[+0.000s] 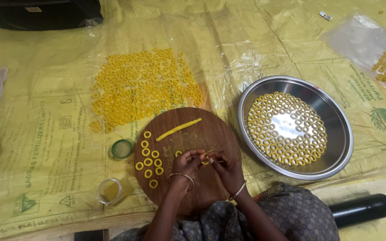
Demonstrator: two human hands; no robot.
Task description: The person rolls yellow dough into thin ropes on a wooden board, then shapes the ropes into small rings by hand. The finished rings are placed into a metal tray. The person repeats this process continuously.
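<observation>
A: Where is the dough piece (205,159)?

B: Pinched between both hands over the round wooden board (211,134). Left hand (187,163) and right hand (222,166) each keep a fingertip grip on it.

A: Advice?

B: Join the ends evenly, matching the finished rings (148,161) beside the left hand. The dough strip (178,129) lies farther up the board; the steel pan (336,147) sits right, on yellow floor sheeting (45,147).

We see the floor covered by yellow plastic sheeting (45,147), creased and printed in green. A black bag (41,13) sits at the upper left; a black cylinder (362,209) lies lower right. Lighting is even, with glare on the plastic.
</observation>
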